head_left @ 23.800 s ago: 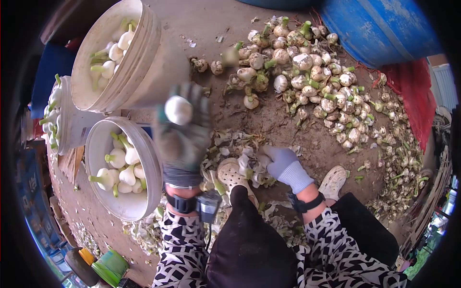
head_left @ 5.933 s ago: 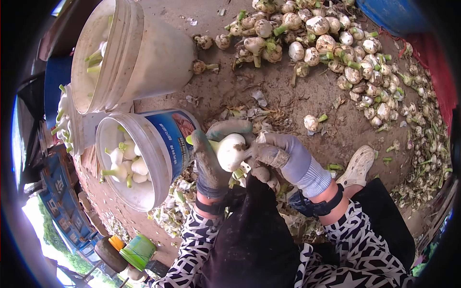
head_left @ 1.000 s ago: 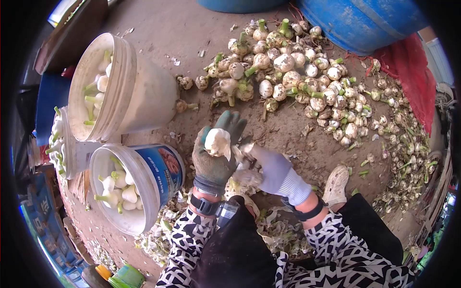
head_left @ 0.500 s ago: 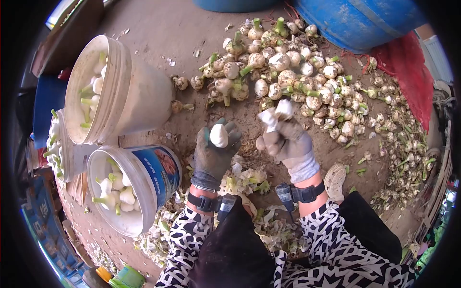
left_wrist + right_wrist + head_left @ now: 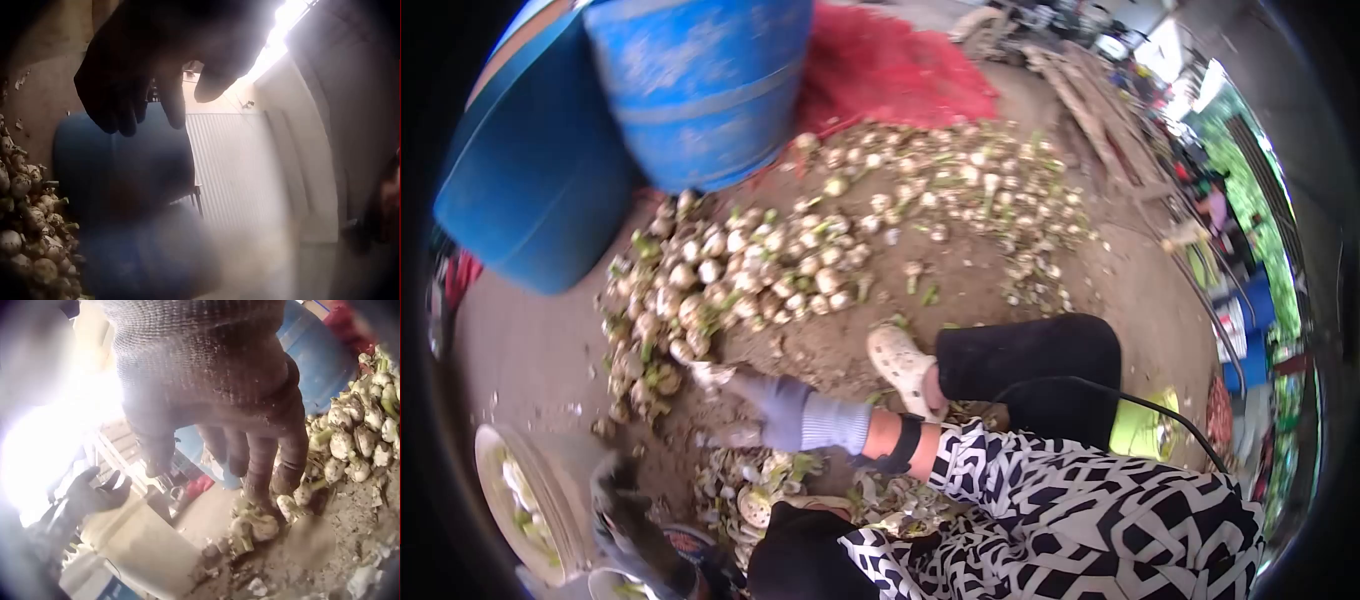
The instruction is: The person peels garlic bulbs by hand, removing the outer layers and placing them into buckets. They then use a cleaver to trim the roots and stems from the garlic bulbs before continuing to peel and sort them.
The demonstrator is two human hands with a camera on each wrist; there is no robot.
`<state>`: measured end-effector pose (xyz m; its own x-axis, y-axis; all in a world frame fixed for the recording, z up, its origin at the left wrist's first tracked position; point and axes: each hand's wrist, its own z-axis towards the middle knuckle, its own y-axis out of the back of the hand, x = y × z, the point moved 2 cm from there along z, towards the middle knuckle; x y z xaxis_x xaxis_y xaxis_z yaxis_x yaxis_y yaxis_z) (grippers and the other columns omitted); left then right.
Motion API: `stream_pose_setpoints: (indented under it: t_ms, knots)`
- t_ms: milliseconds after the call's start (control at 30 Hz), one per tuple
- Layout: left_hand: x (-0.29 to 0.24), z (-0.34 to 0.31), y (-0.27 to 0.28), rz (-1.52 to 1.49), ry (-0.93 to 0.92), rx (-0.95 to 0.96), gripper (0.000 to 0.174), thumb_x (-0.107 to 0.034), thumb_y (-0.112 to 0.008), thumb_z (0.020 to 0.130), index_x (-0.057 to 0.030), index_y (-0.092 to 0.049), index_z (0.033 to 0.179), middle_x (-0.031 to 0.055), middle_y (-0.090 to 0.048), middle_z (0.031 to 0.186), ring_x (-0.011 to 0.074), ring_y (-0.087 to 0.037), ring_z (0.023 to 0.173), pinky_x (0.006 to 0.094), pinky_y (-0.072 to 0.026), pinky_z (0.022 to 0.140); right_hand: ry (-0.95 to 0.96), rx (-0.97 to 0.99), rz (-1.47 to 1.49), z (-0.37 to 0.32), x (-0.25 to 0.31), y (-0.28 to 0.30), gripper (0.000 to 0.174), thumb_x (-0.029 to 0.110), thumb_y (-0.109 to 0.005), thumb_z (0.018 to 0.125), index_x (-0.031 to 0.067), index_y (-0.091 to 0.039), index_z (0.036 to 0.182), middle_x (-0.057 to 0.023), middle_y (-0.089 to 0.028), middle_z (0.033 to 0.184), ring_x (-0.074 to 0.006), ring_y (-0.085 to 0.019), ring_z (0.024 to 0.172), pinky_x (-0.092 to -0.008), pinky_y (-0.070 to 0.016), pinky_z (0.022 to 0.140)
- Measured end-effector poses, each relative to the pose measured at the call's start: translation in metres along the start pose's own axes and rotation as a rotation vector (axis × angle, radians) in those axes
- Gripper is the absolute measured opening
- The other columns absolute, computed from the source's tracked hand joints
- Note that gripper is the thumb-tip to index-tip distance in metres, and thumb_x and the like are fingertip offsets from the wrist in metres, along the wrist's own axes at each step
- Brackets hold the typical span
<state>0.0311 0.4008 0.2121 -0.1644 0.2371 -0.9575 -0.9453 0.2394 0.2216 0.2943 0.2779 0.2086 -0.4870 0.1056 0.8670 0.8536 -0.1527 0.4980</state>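
My gloved right hand point(image 5: 780, 410) reaches to the near edge of a heap of garlic bulbs point(image 5: 760, 270). In the right wrist view its fingers point down, spread and relaxed, above the bulbs, with the thumb apart. A whitish scrap point(image 5: 711, 375) shows at the fingertips in the head view. My gloved left hand point(image 5: 628, 515) is over at the left, beside the large pale bucket point(image 5: 580, 465), which has white bulbs inside. Its fingers hang loosely bent in the left wrist view, thumb apart, and no bulb shows in them. A smaller bucket point(image 5: 600, 580) is partly cut off below.
A blue barrel point(image 5: 700, 90) and a darker blue tub point(image 5: 540, 190) stand behind the heap, next to a red sheet point(image 5: 890, 80). Smaller bulbs point(image 5: 990, 185) spread to the right. Peelings point(image 5: 750, 470) lie around the feet in pale clogs point(image 5: 897, 365). Planks point(image 5: 1090, 120) lie farther right.
The head view has swung right. The white bulb on my left palm is gone from it, and that hand has moved beside the bucket. My right hand has moved out to the heap.
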Motion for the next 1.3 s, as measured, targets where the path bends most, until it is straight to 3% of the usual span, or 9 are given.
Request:
stream_pose_setpoints:
  t_ms: [133, 167, 733, 767, 833, 1033, 1133, 1167, 1300]
  knots:
    - [-0.169, -0.060, -0.067, 0.027, -0.338, 0.521, 0.053, -0.045, -0.048, 0.097, 0.0025, -0.060, 0.117, 0.0118, -0.066, 0.092, 0.0223, -0.062, 0.082, 0.0302, -0.0471, 0.072, 0.380, -0.178, 0.428, -0.059, 0.077, 0.027, 0.084, 0.036, -0.070, 0.087, 0.0050, -0.024, 0.150, -0.0207, -0.055, 0.132, -0.0278, -0.063, 0.107, -0.0408, -0.0485, 0.094]
    - [-0.204, -0.092, -0.064, -0.015, -0.147, 0.611, 0.049, -0.021, -0.072, 0.088, -0.0008, -0.054, 0.128, 0.0091, -0.063, 0.111, 0.0183, -0.058, 0.089, 0.0316, -0.0470, 0.083, 0.596, -0.311, 0.295, -0.085, 0.102, 0.038, 0.086, 0.028, -0.068, 0.090, 0.0101, -0.013, 0.154, -0.0136, -0.049, 0.138, -0.0232, -0.058, 0.114, -0.0344, -0.0461, 0.098]
    - [-0.292, -0.270, -0.184, -0.064, -0.545, 1.050, 0.033, -0.025, -0.055, 0.099, 0.0005, -0.061, 0.120, 0.0080, -0.063, 0.093, 0.0122, -0.055, 0.077, 0.0266, -0.0482, 0.068, 0.288, 0.108, 1.826, -0.322, 0.095, 0.070, 0.023, 0.030, -0.059, 0.096, 0.0083, -0.056, 0.100, 0.0004, -0.054, 0.080, -0.0093, -0.051, 0.071, -0.0247, -0.0407, 0.063]
    - [-0.290, -0.265, -0.192, 0.191, -0.719, 1.002, 0.056, -0.045, -0.049, 0.096, 0.0014, -0.055, 0.126, 0.0180, -0.066, 0.099, 0.0315, -0.063, 0.081, 0.0364, -0.0492, 0.072, 0.340, 0.102, 1.872, -0.325, 0.089, 0.075, 0.024, 0.030, -0.060, 0.095, 0.0075, -0.056, 0.101, 0.0002, -0.055, 0.081, -0.0095, -0.052, 0.072, -0.0250, -0.0411, 0.063]
    - [-0.290, -0.267, -0.207, 0.224, -1.149, 0.856, 0.052, -0.042, -0.048, 0.097, 0.0007, -0.055, 0.126, 0.0229, -0.064, 0.107, 0.0396, -0.062, 0.084, 0.0438, -0.0493, 0.076, 0.315, -0.072, 1.764, -0.349, 0.094, 0.096, 0.029, 0.042, -0.054, 0.097, 0.0133, -0.057, 0.093, 0.0044, -0.054, 0.073, -0.0108, -0.051, 0.066, -0.0274, -0.0427, 0.063]
    - [-0.309, -0.291, -0.255, 0.355, -1.148, 0.842, 0.050, -0.040, -0.052, 0.094, -0.0002, -0.059, 0.123, 0.0188, -0.065, 0.110, 0.0353, -0.061, 0.093, 0.0421, -0.0467, 0.083, 0.401, -0.113, 1.603, -0.416, 0.085, 0.147, 0.038, 0.043, -0.049, 0.099, 0.0073, -0.059, 0.106, -0.0017, -0.061, 0.090, -0.0149, -0.060, 0.084, -0.0329, -0.0493, 0.075]
    - [-0.338, -0.298, -0.280, 0.001, -0.734, 0.885, 0.044, -0.037, -0.053, 0.098, 0.0039, -0.061, 0.113, 0.0086, -0.064, 0.094, 0.0162, -0.058, 0.083, 0.0293, -0.0471, 0.072, 0.614, -0.904, 0.626, -0.430, 0.079, 0.185, 0.060, 0.043, -0.050, 0.099, 0.0045, -0.035, 0.142, -0.0082, -0.066, 0.103, -0.0191, -0.061, 0.101, -0.0357, -0.0379, 0.104]
    - [-0.322, -0.280, -0.285, -0.157, -0.664, 0.726, 0.040, -0.032, -0.051, 0.100, 0.0037, -0.061, 0.115, 0.0079, -0.064, 0.093, 0.0126, -0.055, 0.077, 0.0261, -0.0450, 0.067, 0.430, -0.681, 0.526, -0.462, 0.050, 0.199, 0.072, 0.045, -0.057, 0.095, 0.0041, -0.028, 0.146, -0.0109, -0.066, 0.110, -0.0212, -0.062, 0.105, -0.0344, -0.0318, 0.110]
    - [-0.305, -0.190, -0.286, 0.205, -0.476, 0.454, 0.033, -0.017, -0.048, 0.101, 0.0026, -0.056, 0.127, 0.0081, -0.064, 0.102, 0.0176, -0.057, 0.090, 0.0318, -0.0468, 0.082, -0.291, -1.143, 0.016, -0.550, -0.110, 0.284, 0.046, 0.037, -0.060, 0.093, 0.0144, -0.052, 0.132, -0.0114, -0.066, 0.118, -0.0270, -0.064, 0.103, -0.0373, -0.0485, 0.095]
